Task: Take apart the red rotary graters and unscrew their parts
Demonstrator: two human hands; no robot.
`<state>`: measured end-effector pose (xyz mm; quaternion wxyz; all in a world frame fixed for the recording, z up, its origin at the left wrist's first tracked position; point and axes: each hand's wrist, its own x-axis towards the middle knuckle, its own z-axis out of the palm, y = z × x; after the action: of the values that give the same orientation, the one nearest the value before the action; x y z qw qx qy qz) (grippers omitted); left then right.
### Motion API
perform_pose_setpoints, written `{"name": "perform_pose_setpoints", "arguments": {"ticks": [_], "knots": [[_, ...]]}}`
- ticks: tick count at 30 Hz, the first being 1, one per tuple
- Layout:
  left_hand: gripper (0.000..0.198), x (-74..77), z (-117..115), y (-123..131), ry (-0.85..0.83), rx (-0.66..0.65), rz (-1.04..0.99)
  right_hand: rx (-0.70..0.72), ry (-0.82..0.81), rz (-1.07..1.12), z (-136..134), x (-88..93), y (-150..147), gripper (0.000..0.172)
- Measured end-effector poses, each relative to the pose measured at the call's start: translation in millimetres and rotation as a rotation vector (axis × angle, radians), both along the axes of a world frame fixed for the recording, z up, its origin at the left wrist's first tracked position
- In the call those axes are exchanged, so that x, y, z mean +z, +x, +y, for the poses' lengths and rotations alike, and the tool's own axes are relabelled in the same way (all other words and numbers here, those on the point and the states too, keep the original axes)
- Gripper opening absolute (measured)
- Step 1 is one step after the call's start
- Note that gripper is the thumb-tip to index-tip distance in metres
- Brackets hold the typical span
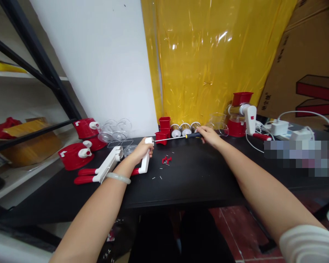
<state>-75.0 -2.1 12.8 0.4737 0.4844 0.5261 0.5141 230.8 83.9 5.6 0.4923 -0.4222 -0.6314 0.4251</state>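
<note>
My left hand (143, 150) is wrapped round a white crank handle (145, 162) with a red grip, its white end turned up toward the right. In my right hand (210, 137) is a screwdriver (193, 135) with a black and yellow handle. Its long shaft lies level, and the tip meets the handle's white end; whether a screw sits there is too small to tell. On the table below are small red plastic pieces (166, 160) with several loose screws (161, 177) around them. Two more white crank handles (109, 164) with red grips lie left of my left hand.
Red grinder bases (76, 156) and clear plastic parts (115, 129) stand at the left. Red hoppers (164, 126) and metal drums (185, 129) line the back of the black table (203, 182). An assembled red and white rotary grater (239, 117) and white chargers with cables (279, 127) are at the right.
</note>
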Motion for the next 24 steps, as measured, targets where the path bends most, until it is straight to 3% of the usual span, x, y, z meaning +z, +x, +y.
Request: {"name": "perform_pose_setpoints", "arguments": {"ticks": [2,6,9,12,14,18,20,24], "knots": [[0.043,0.5,0.3,0.2,0.003,0.001,-0.006,0.018,0.033,0.131,-2.5,1.8,-0.5,0.026],[0.045,1.0,-0.9,1.3,-0.004,0.001,-0.007,0.195,0.052,0.393,-8.2,7.8,0.5,0.037],[0.045,1.5,-2.5,1.7,-0.007,-0.009,-0.005,0.133,-0.013,0.245,-5.1,6.1,0.9,0.031],[0.045,1.9,-2.8,1.0,-0.007,-0.016,-0.001,0.016,0.008,0.029,-0.1,0.8,-0.4,0.039],[0.045,1.9,-2.4,0.6,-0.007,-0.013,0.0,0.025,0.047,0.086,0.1,-0.5,-0.9,0.034],[0.045,1.2,-2.2,1.2,-0.013,-0.015,-0.004,0.215,0.059,0.374,-4.8,4.1,1.0,0.036],[0.046,0.8,-2.8,1.9,-0.018,-0.022,-0.007,0.241,0.032,0.372,-4.9,5.9,2.3,0.034],[0.045,0.8,-3.4,2.0,-0.016,-0.029,-0.01,0.025,0.013,0.074,1.4,2.8,2.2,0.036]]}}
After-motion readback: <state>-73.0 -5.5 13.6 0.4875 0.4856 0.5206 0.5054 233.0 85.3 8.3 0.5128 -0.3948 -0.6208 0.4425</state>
